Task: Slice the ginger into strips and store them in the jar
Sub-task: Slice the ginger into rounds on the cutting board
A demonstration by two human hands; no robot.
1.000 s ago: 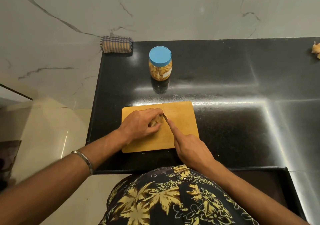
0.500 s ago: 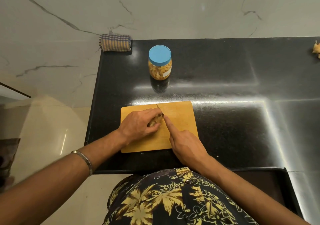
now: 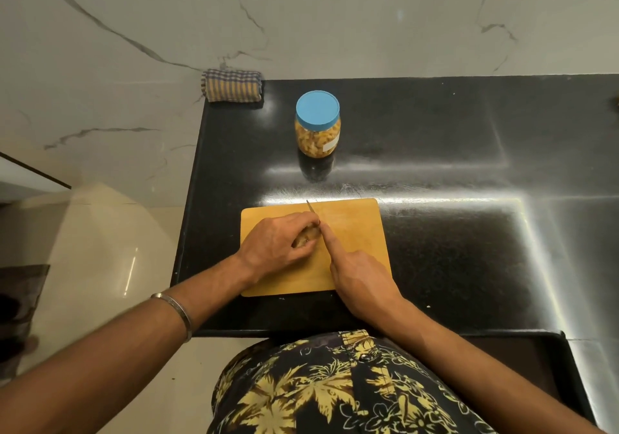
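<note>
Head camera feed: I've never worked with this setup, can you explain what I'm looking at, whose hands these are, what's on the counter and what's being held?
There is no machine here. A person wears one wide-angle camera on the head, looking forward and down, so the two arms coming in from the bottom are that person's own.

They stand at a black countertop. On it lies a wooden cutting board. The left hand curls over a piece of ginger on the board, holding it down. The right hand grips a knife, index finger stretched along the blade, which sits right against the ginger.

Beyond the board stands a clear jar, its blue lid on, with pale yellow pieces inside. A folded checked cloth sits at the counter's far left corner.
</note>
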